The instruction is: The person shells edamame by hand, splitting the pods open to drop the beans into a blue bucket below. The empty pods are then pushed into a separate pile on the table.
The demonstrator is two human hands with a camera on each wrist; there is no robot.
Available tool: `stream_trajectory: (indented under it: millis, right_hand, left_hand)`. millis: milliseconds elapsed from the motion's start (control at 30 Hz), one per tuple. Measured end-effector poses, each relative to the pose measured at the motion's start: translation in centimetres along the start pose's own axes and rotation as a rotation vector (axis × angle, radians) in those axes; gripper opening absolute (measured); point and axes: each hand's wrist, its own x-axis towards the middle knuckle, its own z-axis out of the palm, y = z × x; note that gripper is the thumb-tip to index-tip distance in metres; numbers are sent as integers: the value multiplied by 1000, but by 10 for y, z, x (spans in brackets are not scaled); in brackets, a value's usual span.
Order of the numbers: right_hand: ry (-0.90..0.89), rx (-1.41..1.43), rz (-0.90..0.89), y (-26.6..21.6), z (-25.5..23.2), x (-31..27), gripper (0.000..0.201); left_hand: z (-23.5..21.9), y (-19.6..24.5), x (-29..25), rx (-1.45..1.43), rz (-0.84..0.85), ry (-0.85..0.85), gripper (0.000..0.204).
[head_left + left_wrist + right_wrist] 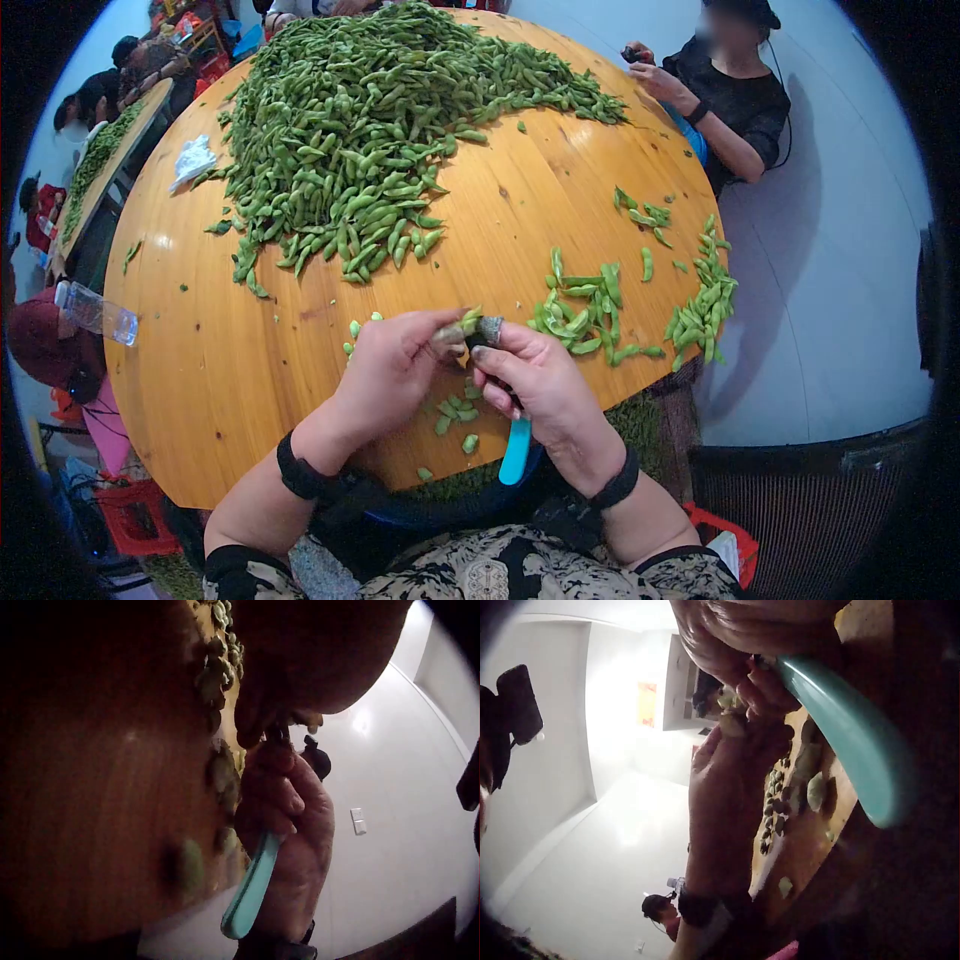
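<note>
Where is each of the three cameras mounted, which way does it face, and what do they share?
Head: on the head, facing forward and down at the table; shows left hand, right hand, forearms and patterned clothing.
Left wrist: turned sideways, looks past the left hand, dark at top, to the right hand and pale wall.
Right wrist: also sideways, looks past the right hand to the left hand and forearm.
Both wrist views share the turquoise handle.

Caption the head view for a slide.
A person's left hand holds a pod and the right hand a teal-handled tool at a wooden table heaped with green pods.
</note>
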Motion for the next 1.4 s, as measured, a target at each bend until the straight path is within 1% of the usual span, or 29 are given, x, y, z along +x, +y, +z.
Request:
stream_trajectory:
  millis: [33, 100, 133, 200, 233, 300, 333, 400, 533, 667, 733, 800, 833, 900, 933, 1000, 1033, 1100, 1133, 1167, 1200, 1233, 1267, 1300, 1333, 1400]
  right_hand:
    - [-10, 3, 2, -1, 1, 0, 14]
    - [1, -15, 4, -6, 3, -2, 12]
    - [11, -35, 5, -8, 3, -3, 11]
    - [-4, -48, 8, -12, 2, -4, 11]
    - [-18, -62, 9, -14, 1, -5, 11]
    - [-18, -79, 12, -18, 3, -9, 11]
    - [-18, -96, 17, -19, 4, -9, 11]
    - [-11, -128, 13, -17, 5, -10, 10]
    - [-29, -190, -22, -10, 3, -8, 14]
    - [-6, -141, -27, -8, 2, -7, 12]
    - [16, -60, -10, -5, 0, -6, 11]
    - [23, -12, -4, -1, -1, -3, 10]
    - [29, 33, 1, 0, -1, -2, 9]
    - [35, 63, 22, -1, 0, -1, 9]
    - [36, 90, 43, -2, 1, 0, 10]
    - [32, 112, 47, -4, 2, 1, 10]
    - [24, 133, 49, -4, 2, 1, 11]
    - [9, 130, 31, -4, 1, 2, 11]
    - [-7, 129, 11, -5, 1, 2, 11]
    - [-6, 129, 10, -6, 0, 1, 11]
    - [-3, 62, 2, -8, 0, 0, 10]
    - [0, -6, -6, -10, 0, -1, 10]
    - [0, -8, -6, -11, 0, -2, 10]
    - [-7, -67, -13, -12, 0, -3, 11]
    - [-14, -127, -18, -12, 0, -4, 12]
    - [2, -159, -28, -10, 3, -3, 12]
  left_hand:
    - [-1, 2, 0, -1, -1, -2, 26]
    - [-5, 6, 2, -141, -170, -50, 27]
    - [-6, 5, 3, -141, -171, -49, 27]
    - [-7, 3, 6, -49, -46, -52, 27]
    - [-8, 3, 5, -49, -45, -52, 27]
    - [-10, 1, 4, 134, 32, -66, 33]
    - [-9, -1, 4, 134, 31, -65, 33]
    - [-6, -3, 1, 290, 153, -46, 39]
    - [-5, -1, -2, 358, 146, -94, 44]
    - [-5, -1, -2, 292, 154, -69, 41]
    - [-2, -1, -1, 259, 143, -68, 39]
    - [0, -1, -1, 82, 23, -48, 31]
    - [2, 0, 0, 80, 24, -51, 31]
    - [3, 2, -1, 0, -24, 17, 24]
    - [2, 3, 0, -1, -24, 15, 24]
    - [-1, 5, 0, -69, -113, -14, 24]
    - [-1, 3, 0, -71, -113, -14, 24]
    - [1, -2, 1, -295, -235, -34, 26]
    - [2, -2, 0, -294, -234, -34, 26]
    - [4, -2, 0, -328, -193, -17, 26]
    - [6, -2, 0, -361, -152, -1, 27]
    - [5, -2, 0, -361, -152, 0, 27]
    - [4, -3, 0, -237, -94, 1, 27]
    - [3, -4, 0, -114, -38, 2, 27]
    - [3, -4, 0, -114, -41, 4, 27]
    - [1, -2, 0, -69, -33, -4, 25]
